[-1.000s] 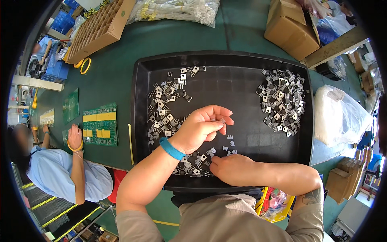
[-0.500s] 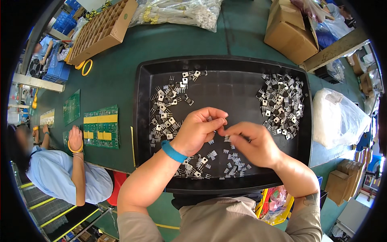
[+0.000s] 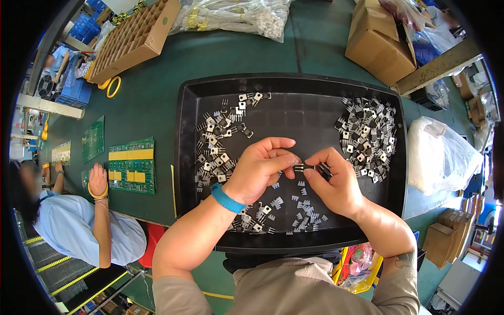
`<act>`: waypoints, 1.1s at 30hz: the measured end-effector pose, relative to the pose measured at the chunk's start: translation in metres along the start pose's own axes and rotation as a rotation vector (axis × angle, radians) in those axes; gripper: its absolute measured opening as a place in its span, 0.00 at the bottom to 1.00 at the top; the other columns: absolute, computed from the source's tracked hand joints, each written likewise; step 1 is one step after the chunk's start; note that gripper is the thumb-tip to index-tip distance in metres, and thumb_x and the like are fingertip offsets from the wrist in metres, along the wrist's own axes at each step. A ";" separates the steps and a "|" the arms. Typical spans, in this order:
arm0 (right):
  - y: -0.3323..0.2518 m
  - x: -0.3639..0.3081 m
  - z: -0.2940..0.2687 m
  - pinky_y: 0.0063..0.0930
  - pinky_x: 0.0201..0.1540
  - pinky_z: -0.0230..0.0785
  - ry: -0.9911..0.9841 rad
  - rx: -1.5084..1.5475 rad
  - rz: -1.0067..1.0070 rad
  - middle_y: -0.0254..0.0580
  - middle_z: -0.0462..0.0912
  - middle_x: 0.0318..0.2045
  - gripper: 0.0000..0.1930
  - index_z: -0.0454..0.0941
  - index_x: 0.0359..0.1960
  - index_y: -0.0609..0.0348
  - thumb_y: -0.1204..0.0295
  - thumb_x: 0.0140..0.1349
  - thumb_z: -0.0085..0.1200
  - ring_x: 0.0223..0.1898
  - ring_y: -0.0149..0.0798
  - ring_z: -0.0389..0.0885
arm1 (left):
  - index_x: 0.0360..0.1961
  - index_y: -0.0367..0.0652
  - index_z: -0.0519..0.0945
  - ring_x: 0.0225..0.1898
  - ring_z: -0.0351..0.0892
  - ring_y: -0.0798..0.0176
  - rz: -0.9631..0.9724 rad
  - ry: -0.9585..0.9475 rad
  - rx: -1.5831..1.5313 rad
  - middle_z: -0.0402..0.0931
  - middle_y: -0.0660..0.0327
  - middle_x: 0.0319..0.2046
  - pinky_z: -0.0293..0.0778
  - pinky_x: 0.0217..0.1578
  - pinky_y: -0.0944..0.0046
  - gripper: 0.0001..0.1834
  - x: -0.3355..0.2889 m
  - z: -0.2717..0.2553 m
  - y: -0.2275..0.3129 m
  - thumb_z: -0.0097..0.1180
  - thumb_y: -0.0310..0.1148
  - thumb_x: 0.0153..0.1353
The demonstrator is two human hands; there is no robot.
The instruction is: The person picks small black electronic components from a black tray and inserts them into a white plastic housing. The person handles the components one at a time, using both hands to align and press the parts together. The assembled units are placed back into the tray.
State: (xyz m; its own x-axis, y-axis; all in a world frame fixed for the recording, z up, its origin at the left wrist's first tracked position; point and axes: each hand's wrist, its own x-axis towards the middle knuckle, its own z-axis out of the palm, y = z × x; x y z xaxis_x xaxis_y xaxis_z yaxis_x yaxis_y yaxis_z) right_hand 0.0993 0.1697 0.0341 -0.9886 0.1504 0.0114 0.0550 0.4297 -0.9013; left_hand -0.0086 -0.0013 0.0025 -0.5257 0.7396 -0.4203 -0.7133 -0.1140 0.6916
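A wide black tray (image 3: 294, 83) lies before me, and both my hands are over its middle. My left hand (image 3: 260, 170), with a blue band at the wrist, pinches a three-legged transistor (image 3: 298, 167) whose metal legs point right; its body is hidden by the fingers. Close beside it, my right hand (image 3: 338, 184) is curled, thumb and forefinger a little apart near those legs. Dark transistors (image 3: 324, 170) show within its bent fingers. Small grey comb-shaped pieces (image 3: 304, 215) are scattered in the tray below the hands.
Transistors pile up at the tray's right (image 3: 367, 136) and left (image 3: 212, 142). Left of the tray lie green circuit boards (image 3: 131, 165), where a co-worker's hand (image 3: 97, 181) rests. A divided carton (image 3: 134, 42), bagged cables (image 3: 231, 21), a cardboard box (image 3: 378, 47) and a white bag (image 3: 438, 155) surround it.
My right hand has drawn slightly back from the left, and its thumb and forefinger have parted. The transistor's legs now show between the hands.
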 end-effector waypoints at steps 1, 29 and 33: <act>-0.001 0.000 0.000 0.24 0.31 0.71 0.008 0.005 -0.002 0.40 0.80 0.28 0.09 0.72 0.39 0.63 0.77 0.59 0.59 0.27 0.30 0.79 | 0.51 0.36 0.72 0.28 0.78 0.70 -0.001 0.000 -0.001 0.80 0.56 0.35 0.58 0.17 0.79 0.16 0.000 0.000 0.000 0.55 0.22 0.62; 0.009 0.010 -0.013 0.33 0.38 0.73 -0.176 -0.030 -0.106 0.45 0.81 0.33 0.07 0.76 0.38 0.62 0.78 0.58 0.58 0.36 0.47 0.82 | 0.49 0.35 0.73 0.25 0.72 0.75 0.015 -0.011 0.255 0.79 0.60 0.31 0.56 0.18 0.79 0.18 -0.005 0.010 0.001 0.59 0.23 0.58; 0.010 0.008 -0.011 0.33 0.39 0.73 -0.088 -0.001 -0.119 0.45 0.81 0.34 0.08 0.76 0.38 0.62 0.78 0.57 0.59 0.36 0.47 0.82 | 0.41 0.35 0.77 0.25 0.69 0.78 -0.044 -0.045 0.238 0.79 0.62 0.28 0.57 0.19 0.78 0.09 -0.004 0.007 0.004 0.58 0.25 0.58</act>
State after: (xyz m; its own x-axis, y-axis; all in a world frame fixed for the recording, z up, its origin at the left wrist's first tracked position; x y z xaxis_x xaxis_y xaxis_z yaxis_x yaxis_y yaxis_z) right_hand 0.0937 0.1850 0.0300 -0.9966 0.0198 0.0798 -0.0629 0.4409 -0.8954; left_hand -0.0060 0.0000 0.0117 -0.4715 0.7699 -0.4300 -0.6029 0.0745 0.7944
